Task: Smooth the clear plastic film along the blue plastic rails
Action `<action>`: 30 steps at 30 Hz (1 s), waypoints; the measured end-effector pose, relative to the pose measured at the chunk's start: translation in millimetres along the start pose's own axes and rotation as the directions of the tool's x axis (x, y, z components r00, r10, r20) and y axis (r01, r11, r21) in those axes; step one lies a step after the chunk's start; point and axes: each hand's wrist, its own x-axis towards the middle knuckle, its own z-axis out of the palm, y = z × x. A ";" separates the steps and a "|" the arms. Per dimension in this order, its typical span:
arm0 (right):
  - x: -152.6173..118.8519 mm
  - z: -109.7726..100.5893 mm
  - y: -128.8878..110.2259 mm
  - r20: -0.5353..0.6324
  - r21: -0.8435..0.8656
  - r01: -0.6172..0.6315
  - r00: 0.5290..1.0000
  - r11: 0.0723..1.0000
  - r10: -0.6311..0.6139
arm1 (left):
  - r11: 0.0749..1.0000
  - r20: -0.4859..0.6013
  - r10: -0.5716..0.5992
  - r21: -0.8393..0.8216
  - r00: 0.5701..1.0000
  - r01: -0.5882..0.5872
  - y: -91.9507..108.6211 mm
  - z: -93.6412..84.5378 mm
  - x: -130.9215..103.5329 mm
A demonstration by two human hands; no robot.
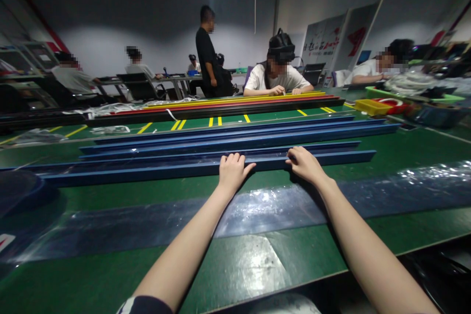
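Fingers, left hand (231, 172): bent over the near wall of the closest blue channel (165, 173), thumb sticking out to the right along it. Honestly can't tell if that's a real grip.
Fingers, right hand (305, 164): curled in pretty tight at the same channel, tips hidden, so no clue if anything's pinched.
Blue channel: lying lengthwise on the green table (91, 274), one end poking out past the right hand.
Behind it: more blue channels (257, 136), roughly parallel.
Clear strip (272, 206): flat under the forearms (191, 235), super shiny.
Across the way: a co-worker (257, 78) leaning over a yellow strip (235, 101).
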 end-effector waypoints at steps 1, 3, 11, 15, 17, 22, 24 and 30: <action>0.0 0.4 0.5 0.001 0.001 0.003 1.000 1.000 -0.003 | 1.000 0.000 0.000 0.004 1.000 0.000 0.0 0.1 0.0; 0.2 1.0 1.2 0.003 0.005 0.005 1.000 1.000 -0.005 | 1.000 -0.002 -0.001 0.008 1.000 0.001 -0.1 0.4 0.0; 0.4 -1.0 -0.1 0.015 0.024 -0.017 1.000 1.000 0.016 | 1.000 -0.005 -0.004 -0.006 1.000 0.004 0.3 1.2 -0.3; 0.4 -1.8 -0.5 0.017 0.035 -0.026 1.000 0.999 0.026 | 1.000 -0.010 -0.002 0.019 1.000 0.002 0.3 1.5 -0.3; 0.5 -1.4 0.2 0.014 0.043 -0.026 1.000 0.999 0.025 | 1.000 -0.013 -0.001 0.030 1.000 0.002 0.3 1.7 -0.1; 0.7 -0.4 2.1 0.010 0.049 -0.027 1.000 0.998 0.027 | 0.999 -0.015 -0.003 0.040 1.000 0.004 0.6 2.5 -0.4; 0.7 -0.3 2.5 0.011 0.052 -0.028 1.000 0.998 0.027 | 0.999 -0.014 -0.001 0.041 1.000 0.002 0.7 2.7 -0.4; 1.5 1.0 4.5 0.022 0.052 -0.024 0.999 0.998 0.023 | 0.999 0.000 -0.014 0.034 1.000 0.014 1.0 1.0 -0.2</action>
